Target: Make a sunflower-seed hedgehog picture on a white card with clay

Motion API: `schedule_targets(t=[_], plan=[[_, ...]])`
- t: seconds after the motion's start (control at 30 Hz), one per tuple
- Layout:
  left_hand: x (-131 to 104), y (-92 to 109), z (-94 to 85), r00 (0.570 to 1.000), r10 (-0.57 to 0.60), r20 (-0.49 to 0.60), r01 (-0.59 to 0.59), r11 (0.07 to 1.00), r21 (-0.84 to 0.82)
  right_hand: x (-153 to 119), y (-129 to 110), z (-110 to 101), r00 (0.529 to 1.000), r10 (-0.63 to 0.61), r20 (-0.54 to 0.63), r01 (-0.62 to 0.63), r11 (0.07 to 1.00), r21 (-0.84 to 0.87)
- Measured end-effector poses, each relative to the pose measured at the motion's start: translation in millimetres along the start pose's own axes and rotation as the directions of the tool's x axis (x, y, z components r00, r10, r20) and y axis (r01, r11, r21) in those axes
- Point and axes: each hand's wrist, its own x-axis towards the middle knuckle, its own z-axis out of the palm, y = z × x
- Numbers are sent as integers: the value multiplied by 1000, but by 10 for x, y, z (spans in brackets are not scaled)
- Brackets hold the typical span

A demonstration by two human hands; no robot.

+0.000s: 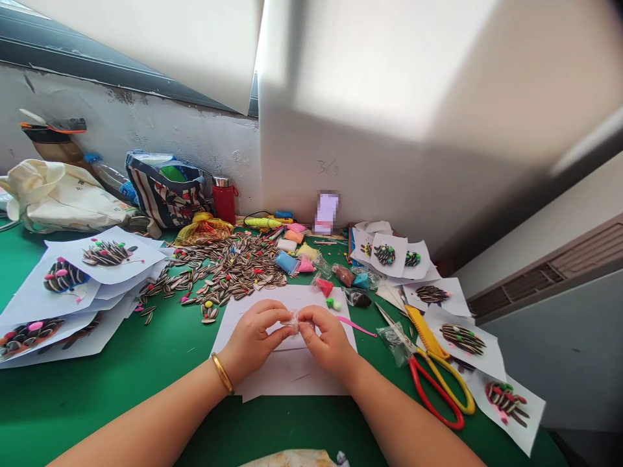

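Both hands meet over white paper (287, 383) on the green table. My left hand (256, 337), with a gold bracelet at the wrist, pinches one side of a small, clear plastic bag (293, 322). The fingers of my right hand (326, 337) are closed on its other side. What the bag holds is too small to tell. Just beyond my right hand lie a green and white clay lump (333, 303) and a red clay packet (323, 284). A pink plastic tool (357, 325) lies to the right of that hand.
Striped sunflower seeds (238, 263) are heaped behind the paper. Sheets with seed hedgehogs lie at left (121, 275) and right (491, 363). Red and yellow scissors (428, 370) rest at the right. Bags, a red bottle (224, 201) and colored clay packets (287, 262) stand or lie farther back.
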Motion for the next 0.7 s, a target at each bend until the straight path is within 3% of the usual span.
schedule_targets(t=[0.33, 0.57, 0.7], plan=[[20, 31, -7, 999, -13, -29, 14, 999, 31, -9, 36, 4, 999, -19, -35, 17, 999, -51], [16, 7, -14, 1000, 16, 8, -16, 1000, 12, -18, 24, 9, 999, 6, -53, -9, 999, -54], [25, 20, -30, 999, -33, 20, 31, 998, 61, -23, 23, 12, 998, 19, -57, -22, 998, -52]])
